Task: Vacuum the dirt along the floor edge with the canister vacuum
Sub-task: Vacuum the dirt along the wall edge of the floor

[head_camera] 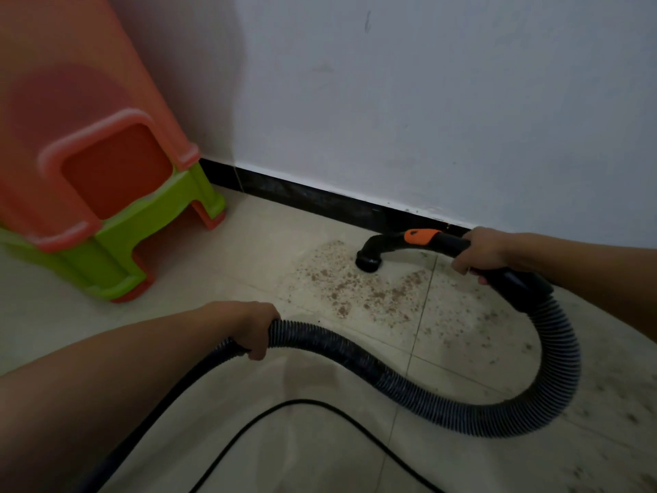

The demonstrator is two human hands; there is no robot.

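Observation:
The black curved vacuum handle (398, 243) with an orange slider points its round nozzle (368, 262) down onto the tiled floor, close to the black baseboard (320, 197). My right hand (483, 249) grips the handle just behind the orange part. Brown dirt (359, 290) is scattered on the tiles right in front of the nozzle and off to the right. A ribbed black hose (554, 368) loops from the handle down and back left, where my left hand (254, 329) holds it. The canister itself is out of view.
Stacked plastic stools, orange over green (106, 215), stand in the left corner against the wall. A thin black cord (284, 407) curves across the floor near the bottom. The white wall (426, 101) rises behind the baseboard.

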